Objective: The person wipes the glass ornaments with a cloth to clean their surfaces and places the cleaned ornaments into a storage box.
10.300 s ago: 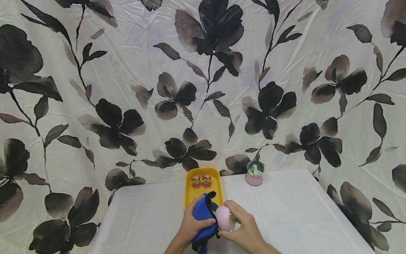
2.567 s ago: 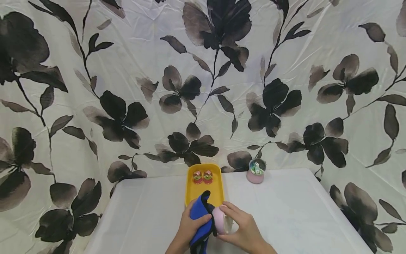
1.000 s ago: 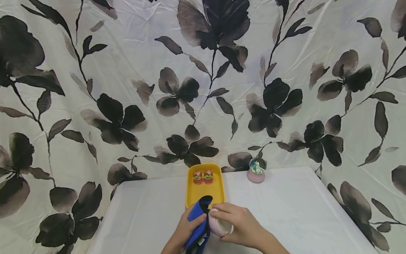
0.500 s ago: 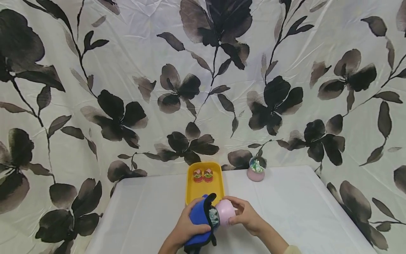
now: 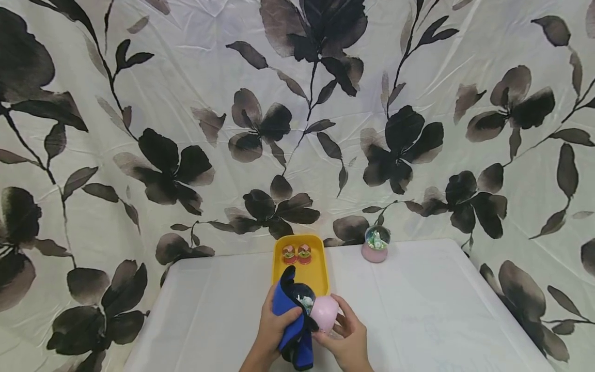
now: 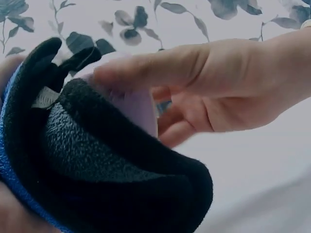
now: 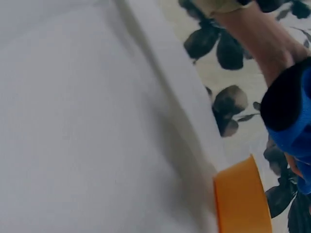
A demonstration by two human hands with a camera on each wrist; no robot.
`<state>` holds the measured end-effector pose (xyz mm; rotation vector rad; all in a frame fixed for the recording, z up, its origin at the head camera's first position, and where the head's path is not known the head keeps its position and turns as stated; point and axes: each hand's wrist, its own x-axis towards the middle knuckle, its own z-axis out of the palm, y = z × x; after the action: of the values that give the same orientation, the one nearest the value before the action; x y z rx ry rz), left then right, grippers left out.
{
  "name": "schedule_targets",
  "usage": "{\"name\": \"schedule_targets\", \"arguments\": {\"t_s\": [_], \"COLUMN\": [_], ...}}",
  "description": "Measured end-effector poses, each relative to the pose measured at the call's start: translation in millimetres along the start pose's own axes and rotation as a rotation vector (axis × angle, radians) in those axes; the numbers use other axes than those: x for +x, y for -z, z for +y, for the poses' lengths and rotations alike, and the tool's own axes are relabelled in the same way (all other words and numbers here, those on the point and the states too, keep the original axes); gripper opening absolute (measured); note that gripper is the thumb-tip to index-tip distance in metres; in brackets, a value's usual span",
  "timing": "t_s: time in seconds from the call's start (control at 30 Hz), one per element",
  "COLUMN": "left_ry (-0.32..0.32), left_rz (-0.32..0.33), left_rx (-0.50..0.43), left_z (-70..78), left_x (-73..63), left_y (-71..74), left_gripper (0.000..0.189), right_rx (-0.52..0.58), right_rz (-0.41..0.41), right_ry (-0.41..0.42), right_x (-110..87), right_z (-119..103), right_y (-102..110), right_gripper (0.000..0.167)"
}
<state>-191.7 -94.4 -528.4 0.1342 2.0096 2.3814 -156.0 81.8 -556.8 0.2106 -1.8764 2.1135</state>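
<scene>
A snow globe with a pink base [image 5: 324, 312] and a clear dome is held up between both hands over the front of the table. My right hand [image 5: 347, 338] grips the base, fingers curled round its right side. My left hand [image 5: 269, 326] holds a blue cloth [image 5: 304, 352] with black edging against the dome, thumb on the near side. Part of the dome shows above the cloth. In the left wrist view the dark fleecy cloth [image 6: 116, 141] hides most of the globe, and the right hand [image 6: 218, 87] reaches in behind it. Blue cloth [image 7: 291, 116] appears at the right wrist view's edge.
A yellow tray [image 5: 279, 274] with two small red-based globes [image 5: 296, 254] lies just beyond the hands. Another snow globe [image 5: 375, 245] with a pink base stands at the table's back edge, right of the tray. A floral curtain hangs behind the white table [image 5: 432, 305].
Over the last second the globe has been turned in the hands and more of its dome now shows. The right hand has shifted its hold on the base; the left keeps the cloth.
</scene>
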Motion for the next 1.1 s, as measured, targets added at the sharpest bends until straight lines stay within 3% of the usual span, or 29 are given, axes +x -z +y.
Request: {"name": "schedule_targets", "arguments": {"t_s": [0.13,0.2,0.27,0.33,0.4,0.5,0.57,0.7,0.87,0.97,1.1], "left_ry": [0.025,0.045,0.071,0.094,0.117,0.136,0.129,0.084,0.028,-0.005,-0.069], "left_rz": [0.037,0.055,0.066,0.068,0.061,0.035,0.010,-0.048,-0.129,-0.188,-0.207], "left_rx": [0.012,0.032,0.050,0.063,0.085,0.139,0.200,0.351,0.466,0.473,0.433], "left_z": [0.3,1.2,1.8,2.2,2.2,2.8,3.6,6.8,7.9,8.6,12.1], "left_x": [0.6,0.4,0.2,0.0,-0.1,-0.2,0.5,3.6,5.3,3.4,2.3], "left_y": [-4.2,-6.3,-7.8,-8.6,-8.3,-6.2,-4.3,-1.6,0.3,1.1,1.6], "left_gripper": [0.074,0.073,0.073,0.074,0.077,0.081,0.082,0.084,0.083,0.081,0.080], "right_rx": [-0.376,-0.499,-0.587,-0.647,-0.684,-0.682,-0.612,-0.405,-0.157,0.057,0.475], "right_rz": [0.017,-0.015,-0.075,-0.162,-0.260,-0.379,-0.441,-0.526,-0.581,-0.618,-0.613], "right_ry": [0.440,0.673,0.846,0.929,0.920,0.795,0.633,0.188,-0.324,-0.579,-0.876], "right_x": [-0.8,4.7,11.9,20.1,28.5,43.3,55.2,78.8,98.3,97.5,81.6], "right_z": [8,10,7,0,-12,-31,-42,-51,-39,-25,-8], "right_y": [2,6,13,20,26,35,38,47,60,65,64], "right_gripper": [0.078,0.074,0.071,0.071,0.073,0.078,0.077,0.071,0.061,0.054,0.060]}}
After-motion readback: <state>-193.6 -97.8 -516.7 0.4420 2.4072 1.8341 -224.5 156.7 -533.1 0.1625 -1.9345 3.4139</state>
